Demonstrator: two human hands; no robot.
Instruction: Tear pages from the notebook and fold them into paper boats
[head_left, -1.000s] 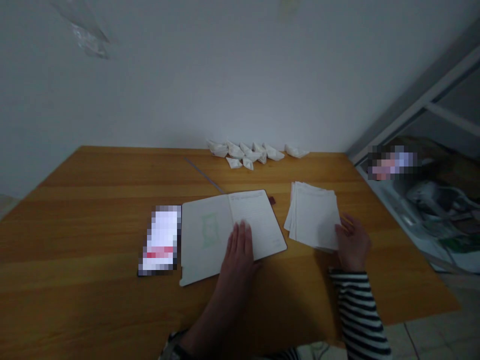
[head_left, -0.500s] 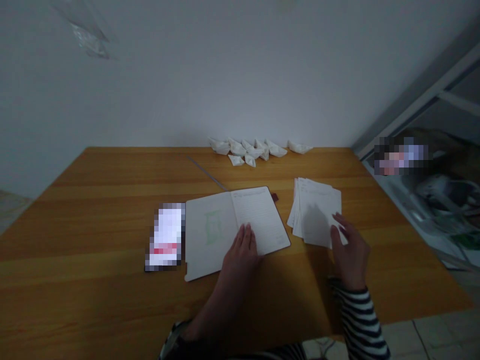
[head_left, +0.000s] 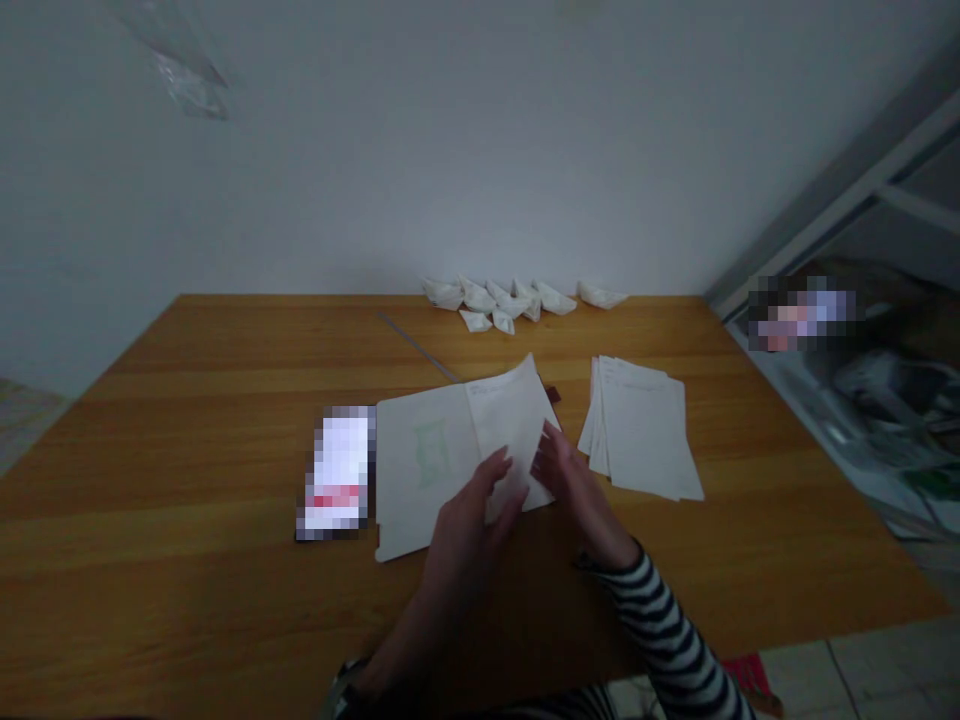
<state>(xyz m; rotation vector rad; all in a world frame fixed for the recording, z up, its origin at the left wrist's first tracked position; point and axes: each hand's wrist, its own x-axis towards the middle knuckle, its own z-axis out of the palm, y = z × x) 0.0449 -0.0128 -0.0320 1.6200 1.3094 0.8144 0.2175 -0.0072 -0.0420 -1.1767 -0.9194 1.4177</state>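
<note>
An open notebook (head_left: 401,430) lies on the wooden table, with a faint green printed frame on its left side. Its right-hand page (head_left: 506,405) bows upward, and the top right corner stands off the sheets below. My right hand (head_left: 577,485) is at that page's right edge, fingertips against the paper; its thumb is hidden. Over the lower middle of the notebook, my left hand (head_left: 469,520) has thumb and fingers apart, with nothing visible between them. To the right sits a stack of loose white sheets (head_left: 645,430), slightly fanned.
Several folded paper boats (head_left: 553,298) stand along the wall at the table's back. A phone (head_left: 341,465) with a blurred screen lies left of the notebook. A thin ribbon (head_left: 420,348) runs behind it. Shelving with stored items (head_left: 892,390) is at the right.
My right hand has moved left from the loose sheets to the notebook page, which has bent upward. My left hand has lifted from lying flat and spread its thumb away.
</note>
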